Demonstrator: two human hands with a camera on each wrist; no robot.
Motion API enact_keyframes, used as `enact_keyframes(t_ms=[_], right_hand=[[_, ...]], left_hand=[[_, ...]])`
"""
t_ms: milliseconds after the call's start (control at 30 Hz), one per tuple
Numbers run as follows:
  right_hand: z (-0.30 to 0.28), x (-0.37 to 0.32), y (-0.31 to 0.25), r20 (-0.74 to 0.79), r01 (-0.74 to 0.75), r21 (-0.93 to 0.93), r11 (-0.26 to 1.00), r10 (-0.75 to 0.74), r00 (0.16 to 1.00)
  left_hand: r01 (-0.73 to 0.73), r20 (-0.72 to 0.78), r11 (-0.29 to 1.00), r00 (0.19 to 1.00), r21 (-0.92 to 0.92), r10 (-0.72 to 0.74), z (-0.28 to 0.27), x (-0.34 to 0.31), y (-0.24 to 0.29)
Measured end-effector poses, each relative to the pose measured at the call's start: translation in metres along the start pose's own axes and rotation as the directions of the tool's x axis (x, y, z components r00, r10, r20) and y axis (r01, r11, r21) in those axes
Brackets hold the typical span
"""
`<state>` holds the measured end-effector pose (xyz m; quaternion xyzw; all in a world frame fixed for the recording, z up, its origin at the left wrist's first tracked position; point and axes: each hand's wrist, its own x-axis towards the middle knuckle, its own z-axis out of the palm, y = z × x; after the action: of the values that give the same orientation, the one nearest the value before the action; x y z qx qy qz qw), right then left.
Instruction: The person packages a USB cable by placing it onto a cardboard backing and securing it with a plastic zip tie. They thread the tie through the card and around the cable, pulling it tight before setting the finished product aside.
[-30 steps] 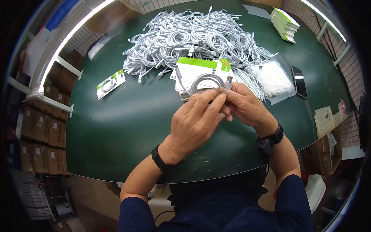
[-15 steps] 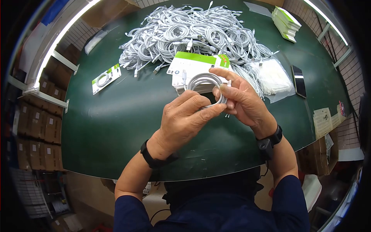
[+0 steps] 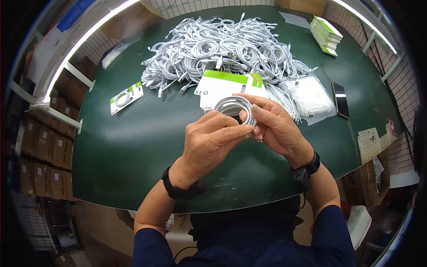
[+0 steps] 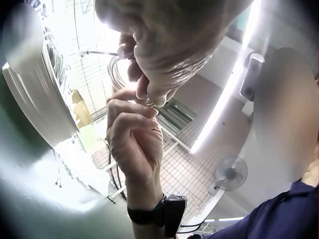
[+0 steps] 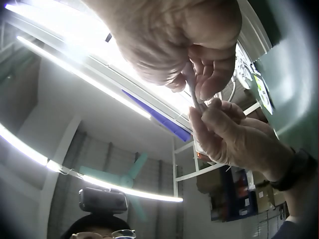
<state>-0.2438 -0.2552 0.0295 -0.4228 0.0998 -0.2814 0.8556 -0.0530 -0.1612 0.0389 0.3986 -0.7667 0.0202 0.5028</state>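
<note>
Both hands hold a coiled light grey cable point(image 3: 229, 101) above the table, in front of a stack of white-and-green cards point(image 3: 222, 82). My left hand point(image 3: 209, 138) pinches the coil's lower side between thumb and fingers. Around its right side, my right hand point(image 3: 282, 127) grips with the thumb over the loops and the index finger stretched along the top. The fingertips of the two hands nearly meet. In the left wrist view the coil point(image 4: 115, 72) shows beyond the fingers, with a thin plug end sticking out. The right wrist view shows a strand point(image 5: 193, 89) running between both hands.
A large heap of similar cables point(image 3: 209, 49) covers the table's far side. To the right lie thin white ties in a clear bag point(image 3: 316, 95) and a phone point(image 3: 340, 100). One carded cable point(image 3: 126, 99) lies left. Another card stack point(image 3: 326, 35) stands far right.
My left hand has drawn down and left from where its fingers met the right hand's. The coil has turned, and the plugs seen standing above it are hidden from the head view.
</note>
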Motion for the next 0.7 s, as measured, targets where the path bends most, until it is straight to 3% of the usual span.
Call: enact_keyframes(t_ms=[67, 200, 300, 333, 433, 600, 700], right_hand=[[-0.005, 0.002, 0.003, 0.028, 0.020, -0.044, 0.999, -0.019, 0.999], [0.001, -0.001, -0.006, -0.047, 0.077, -0.408, 0.910, -0.105, 0.993], [-0.001, 0.005, -0.005, 0.070, 0.310, -0.624, 0.717, -0.344, 0.936], [0.000, 0.004, -0.009, 0.137, 0.351, -0.634, 0.689, -0.346, 0.928], [0.016, 0.003, -0.022, 0.399, 0.488, -0.851, 0.193, -0.364, 0.841], [0.027, 0.010, -0.020, 0.478, 0.534, -0.840, 0.094, -0.336, 0.812], [0.024, 0.001, -0.036, 0.409, 0.417, -0.893, 0.170, -0.083, 0.909]], left_hand=[[-0.019, -0.001, 1.000, 1.000, -0.016, 0.019, -0.003, 0.002, 0.001], [-0.016, -0.004, 0.999, 1.000, -0.038, 0.016, -0.014, 0.004, 0.000], [-0.004, -0.019, 0.997, 1.000, -0.073, 0.002, -0.023, 0.009, 0.000], [0.002, -0.025, 0.996, 1.000, -0.086, -0.005, -0.025, 0.011, 0.001], [0.005, -0.018, 0.995, 1.000, -0.099, -0.006, -0.026, 0.014, 0.004], [-0.060, 0.041, 0.998, 0.997, -0.022, 0.061, -0.028, 0.020, 0.009], [-0.084, 0.142, 0.996, 0.986, 0.008, 0.082, -0.035, 0.022, 0.011]])
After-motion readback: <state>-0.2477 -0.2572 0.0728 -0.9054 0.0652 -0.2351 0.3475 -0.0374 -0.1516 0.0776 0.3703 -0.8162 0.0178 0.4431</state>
